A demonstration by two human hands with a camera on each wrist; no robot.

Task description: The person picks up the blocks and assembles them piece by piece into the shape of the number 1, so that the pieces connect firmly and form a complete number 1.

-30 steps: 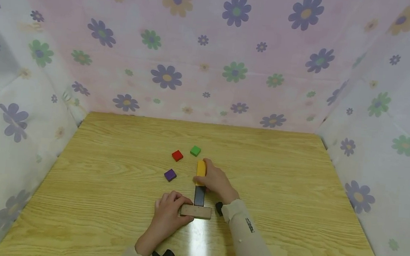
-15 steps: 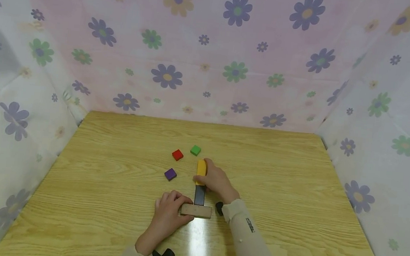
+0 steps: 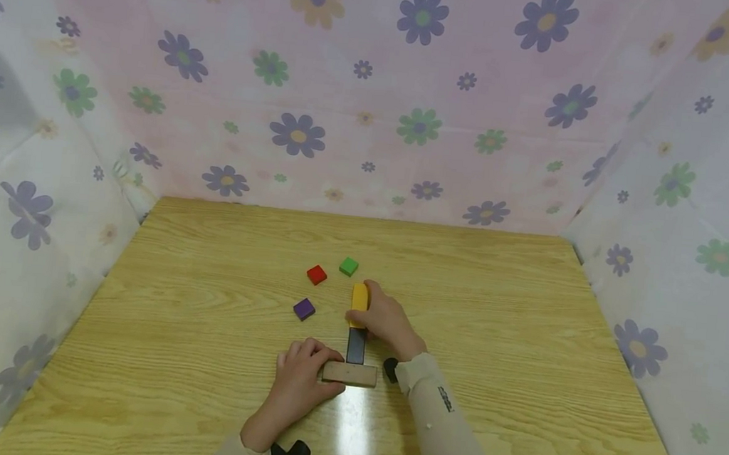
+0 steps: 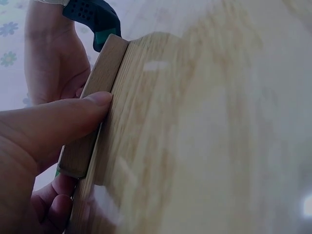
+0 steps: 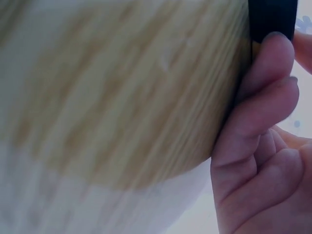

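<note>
My left hand (image 3: 302,380) holds the left part of a plain wooden block (image 3: 358,375) between thumb and fingers. In the left wrist view, the thumb lies against the long side of that block (image 4: 103,68). A black block (image 3: 356,347) runs away from its far side, making a T shape with it. At the far end of the black block, my right hand (image 3: 390,324) grips a yellow block (image 3: 360,296) in line with it, thumb on the near part and fingers at the far end. The right wrist view shows the black block (image 5: 273,18) beside the curled fingers (image 5: 253,112).
Left of the yellow block lie three small flat squares: purple (image 3: 304,309), red (image 3: 317,274) and green (image 3: 348,267). The wood-grain table (image 3: 208,258) is bounded by flowered cloth walls (image 3: 349,98) at the back and both sides.
</note>
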